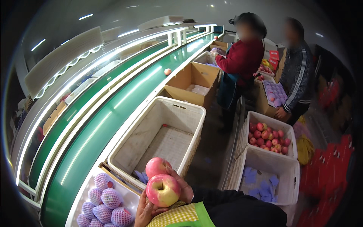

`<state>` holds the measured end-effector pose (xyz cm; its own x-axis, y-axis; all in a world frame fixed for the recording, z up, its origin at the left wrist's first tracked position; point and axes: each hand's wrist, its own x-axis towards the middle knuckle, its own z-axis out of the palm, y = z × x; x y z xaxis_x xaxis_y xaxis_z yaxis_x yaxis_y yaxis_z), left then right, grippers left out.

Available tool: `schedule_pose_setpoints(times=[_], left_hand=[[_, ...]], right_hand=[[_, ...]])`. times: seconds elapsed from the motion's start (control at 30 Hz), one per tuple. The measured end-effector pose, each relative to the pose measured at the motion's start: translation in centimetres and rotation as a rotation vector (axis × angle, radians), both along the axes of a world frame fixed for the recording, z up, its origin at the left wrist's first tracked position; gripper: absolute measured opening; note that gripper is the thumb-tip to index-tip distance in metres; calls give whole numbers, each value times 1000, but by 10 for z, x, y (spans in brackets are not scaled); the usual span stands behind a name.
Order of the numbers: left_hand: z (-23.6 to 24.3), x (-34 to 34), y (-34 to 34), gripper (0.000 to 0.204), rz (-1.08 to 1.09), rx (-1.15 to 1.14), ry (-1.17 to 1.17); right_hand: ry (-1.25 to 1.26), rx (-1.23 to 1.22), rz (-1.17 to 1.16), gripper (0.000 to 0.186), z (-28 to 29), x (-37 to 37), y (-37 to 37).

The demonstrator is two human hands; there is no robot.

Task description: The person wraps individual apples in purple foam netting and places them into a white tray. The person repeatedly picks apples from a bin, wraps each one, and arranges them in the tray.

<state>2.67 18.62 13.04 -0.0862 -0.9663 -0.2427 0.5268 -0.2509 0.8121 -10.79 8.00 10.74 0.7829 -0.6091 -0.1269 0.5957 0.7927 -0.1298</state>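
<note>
Two red-and-yellow apples are between my hands, over the front edge of a white plastic crate. The nearer apple [163,190] shows its stem hollow. Its lower left side rests against the curled fingers of my left hand [145,210]. My right hand [183,187] closes round the right side of the apples, its fingers reaching the farther apple [158,167]. How the right hand's grip is shared between the two is partly hidden. Left of my hands, several apples in purple foam nets [111,198] sit in a white tray [130,200].
The white crate [126,151] stands beside a green conveyor belt [94,138] carrying an apple [167,71]. A cardboard box [181,92] is beyond. At right are a crate of apples [268,138] and one with purple sheets [264,187]. Two people [245,56] stand farther off.
</note>
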Motion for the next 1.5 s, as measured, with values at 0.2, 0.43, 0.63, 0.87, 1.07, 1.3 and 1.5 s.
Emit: schedule_pose_setpoints(times=[0.2,0.43,0.63,0.87,1.07,1.3,1.5], left_hand=[[14,-3,-5,53,-165,-10,156],[-16,-4,-10,73,-64,-97,9],[-24,-6,-18,78,-115,-105,-38],[-26,0,-17,58,-181,-129,-137],[-40,11,-19,48,-205,-122,-115],[-41,9,-23,45,-262,-130,-132],[-50,11,-29,45,-260,-124,-141]], right_hand=[[-79,-94,7,57,-34,-10,-8],[35,-130,-182,57,-10,-22,5],[-52,-62,-218,55,-21,-43,4],[-288,99,-401,53,-66,-90,-10],[267,-185,-975,29,-75,-180,-18],[157,-135,-1278,52,-121,-264,-9],[55,-37,-1240,54,-133,-296,3]])
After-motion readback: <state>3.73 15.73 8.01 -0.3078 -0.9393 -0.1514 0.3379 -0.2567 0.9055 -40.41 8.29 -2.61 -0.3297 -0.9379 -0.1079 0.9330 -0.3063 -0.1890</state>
